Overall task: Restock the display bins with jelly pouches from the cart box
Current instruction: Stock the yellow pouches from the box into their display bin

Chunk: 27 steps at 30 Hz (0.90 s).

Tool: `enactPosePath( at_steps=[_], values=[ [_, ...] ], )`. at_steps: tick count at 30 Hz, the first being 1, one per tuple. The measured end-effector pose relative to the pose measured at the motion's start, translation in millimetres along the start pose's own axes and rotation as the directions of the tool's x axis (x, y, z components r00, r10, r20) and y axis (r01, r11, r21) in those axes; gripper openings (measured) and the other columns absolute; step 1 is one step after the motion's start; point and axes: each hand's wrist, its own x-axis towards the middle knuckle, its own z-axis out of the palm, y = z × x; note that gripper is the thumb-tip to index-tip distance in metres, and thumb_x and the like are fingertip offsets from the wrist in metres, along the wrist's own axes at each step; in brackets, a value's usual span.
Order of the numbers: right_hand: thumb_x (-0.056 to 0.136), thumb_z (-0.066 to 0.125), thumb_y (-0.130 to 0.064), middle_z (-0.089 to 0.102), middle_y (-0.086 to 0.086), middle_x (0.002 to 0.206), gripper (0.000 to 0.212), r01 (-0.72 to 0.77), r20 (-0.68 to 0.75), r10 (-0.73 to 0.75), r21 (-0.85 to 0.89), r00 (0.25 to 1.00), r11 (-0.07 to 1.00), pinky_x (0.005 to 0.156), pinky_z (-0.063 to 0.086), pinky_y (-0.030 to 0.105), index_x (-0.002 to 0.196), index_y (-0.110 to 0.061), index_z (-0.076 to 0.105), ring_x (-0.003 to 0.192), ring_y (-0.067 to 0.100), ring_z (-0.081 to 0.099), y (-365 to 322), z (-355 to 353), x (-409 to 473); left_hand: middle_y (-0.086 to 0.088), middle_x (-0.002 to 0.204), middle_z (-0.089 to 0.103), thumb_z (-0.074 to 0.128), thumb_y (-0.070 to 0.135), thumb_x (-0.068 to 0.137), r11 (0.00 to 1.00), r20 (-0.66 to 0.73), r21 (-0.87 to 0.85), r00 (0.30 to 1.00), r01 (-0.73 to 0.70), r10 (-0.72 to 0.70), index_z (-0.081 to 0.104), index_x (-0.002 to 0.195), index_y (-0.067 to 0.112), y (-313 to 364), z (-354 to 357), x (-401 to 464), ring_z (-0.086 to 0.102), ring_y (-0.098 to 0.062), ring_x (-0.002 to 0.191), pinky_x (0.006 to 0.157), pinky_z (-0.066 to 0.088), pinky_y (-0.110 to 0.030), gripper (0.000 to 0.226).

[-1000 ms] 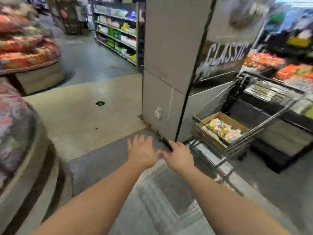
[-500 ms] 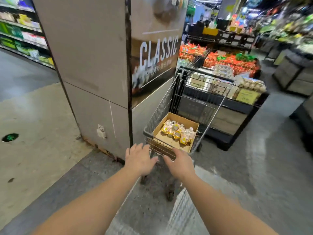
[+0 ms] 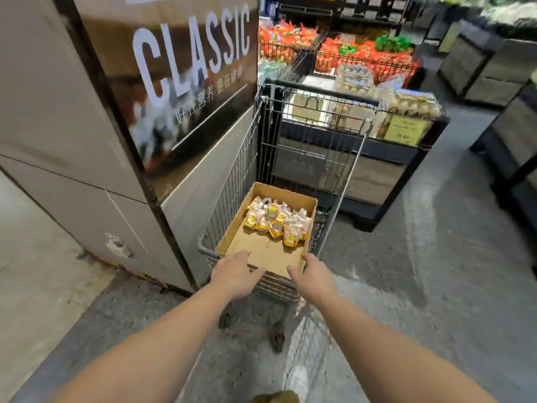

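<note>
Left hand (image 3: 235,271) and right hand (image 3: 312,276) open, empty, near cardboard box (image 3: 261,254); jelly pouches (image 3: 276,219) remain inside (restocking unfinished).

A supermarket sales floor is showing here; a wire shopping cart (image 3: 290,158) is standing on a polished grey floor (image 3: 436,257) beside a pillar bearing a printed advertising panel (image 3: 186,74) reading "CLASSIC"; behind the cart, display bins (image 3: 366,62) are holding netted orange produce and leafy greens; clear egg cartons (image 3: 412,103) are sitting on a dark stand with a yellow price sign (image 3: 405,130) hanging on its front; further dark display stands (image 3: 479,68) are lining the aisle at right.
</note>
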Motion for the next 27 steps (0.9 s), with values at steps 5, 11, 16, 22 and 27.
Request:
enactPosePath(
  at_steps=[5,11,16,22,27],
  values=[
    [0.092,0.056,-0.036,0.051,0.006,0.141,0.056,0.008,0.076,-0.007,-0.013,0.997,1.000,0.096,0.045,0.034,0.143,-0.020,0.038,0.122,0.027,0.054,-6,-38,85,-0.005,0.149,0.042,0.056,0.056,0.087,0.990,0.016,-0.073,0.992,0.124,-0.123,0.035,0.146,0.018,27,-14,73,0.040,-0.029,0.135,0.111,0.035,-0.042,0.074],
    [0.091,0.057,-0.032,0.056,0.012,0.132,0.055,-0.020,0.132,0.024,-0.028,0.991,0.999,0.093,0.049,0.040,0.141,-0.019,0.037,0.115,0.032,0.057,-13,-52,169,-0.005,0.148,0.042,0.060,0.053,0.086,0.960,0.089,-0.176,0.975,0.217,-0.204,0.034,0.146,0.018,40,-11,133,0.042,-0.030,0.133,0.109,0.038,-0.042,0.074],
    [0.086,0.062,-0.038,0.063,0.007,0.121,0.059,-0.077,0.204,0.074,0.011,0.976,0.997,0.088,0.053,0.040,0.139,-0.022,0.041,0.102,0.027,0.063,-16,-27,224,-0.005,0.149,0.041,0.062,0.051,0.086,0.940,0.135,-0.207,0.960,0.270,-0.246,0.034,0.146,0.018,33,-17,193,0.044,-0.029,0.131,0.106,0.042,-0.042,0.074],
    [0.087,0.065,-0.036,0.060,0.000,0.131,0.061,-0.228,0.207,0.210,0.067,0.955,0.971,0.088,0.051,0.035,0.141,-0.021,0.039,0.109,0.023,0.062,-19,-6,287,-0.006,0.146,0.045,0.063,0.045,0.088,0.938,0.216,-0.205,0.947,0.281,-0.237,0.036,0.145,0.017,27,-21,274,0.044,-0.029,0.132,0.107,0.040,-0.039,0.069],
    [0.087,0.064,-0.035,0.061,0.003,0.129,0.063,-0.342,0.209,0.319,0.088,0.925,0.936,0.092,0.051,0.037,0.143,-0.024,0.037,0.110,0.025,0.060,-6,32,338,-0.005,0.147,0.043,0.064,0.045,0.087,0.959,0.285,-0.126,0.935,0.256,-0.212,0.037,0.145,0.020,23,-5,335,0.045,-0.027,0.131,0.104,0.039,-0.037,0.069]
  ],
)
